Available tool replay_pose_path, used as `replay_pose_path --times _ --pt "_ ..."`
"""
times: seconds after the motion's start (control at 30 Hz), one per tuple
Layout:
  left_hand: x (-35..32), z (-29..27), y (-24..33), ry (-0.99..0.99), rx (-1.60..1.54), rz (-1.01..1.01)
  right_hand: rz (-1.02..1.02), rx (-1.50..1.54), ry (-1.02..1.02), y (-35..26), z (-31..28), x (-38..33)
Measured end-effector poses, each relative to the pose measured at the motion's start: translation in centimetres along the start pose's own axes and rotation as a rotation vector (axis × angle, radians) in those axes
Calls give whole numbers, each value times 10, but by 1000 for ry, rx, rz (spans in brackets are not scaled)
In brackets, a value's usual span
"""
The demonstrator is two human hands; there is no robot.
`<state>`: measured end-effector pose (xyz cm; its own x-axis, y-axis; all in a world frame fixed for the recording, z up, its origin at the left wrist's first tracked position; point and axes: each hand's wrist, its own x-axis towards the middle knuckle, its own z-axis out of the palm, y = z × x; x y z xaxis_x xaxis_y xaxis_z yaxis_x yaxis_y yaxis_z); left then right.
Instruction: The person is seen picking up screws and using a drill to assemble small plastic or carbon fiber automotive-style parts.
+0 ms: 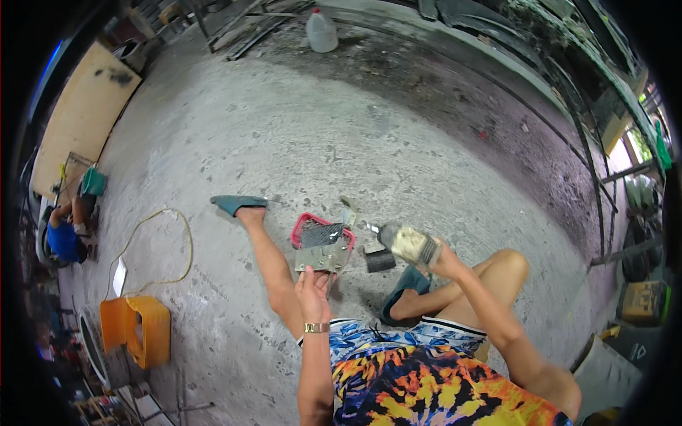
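My left hand (pixel 313 285), with a watch at its wrist, grips the near edge of a flat grey-tan plate (pixel 321 258) with small dark spots, perhaps holes. The plate covers the near part of a red-pink basket (pixel 297 231). A dark, textured piece (pixel 322 234) shows in the basket. In my right hand (pixel 443 263) is a bottle (pixel 410 243) with a pale label and dark neck. It is tilted, its narrow tip pointing left toward the basket, apart from the plate. Below the tip, a black block (pixel 380 260) lies on the floor.
My feet in teal slippers (pixel 238 204) rest on either side of the basket. An orange plastic container (pixel 145 330) and a looped hose (pixel 190 245) are at left. Another person (pixel 65 231) sits at far left. A clear jug (pixel 322 33) stands at the back; a metal frame (pixel 590 160) runs along the right.
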<state>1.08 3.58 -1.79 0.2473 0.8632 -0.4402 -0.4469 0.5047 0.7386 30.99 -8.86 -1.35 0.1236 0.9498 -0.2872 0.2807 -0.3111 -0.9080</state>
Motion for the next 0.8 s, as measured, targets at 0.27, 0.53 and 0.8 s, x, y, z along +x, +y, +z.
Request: replay_pose_path --times 0.27,0.53,0.8 --pt "30 27 -61 -8 42 -164 335 -599 148 158 -58 69" --pt "60 51 -84 -108 52 -220 427 551 103 103 -9 77" --pt "58 101 -107 -237 176 -377 376 1129 289 60 13 54"
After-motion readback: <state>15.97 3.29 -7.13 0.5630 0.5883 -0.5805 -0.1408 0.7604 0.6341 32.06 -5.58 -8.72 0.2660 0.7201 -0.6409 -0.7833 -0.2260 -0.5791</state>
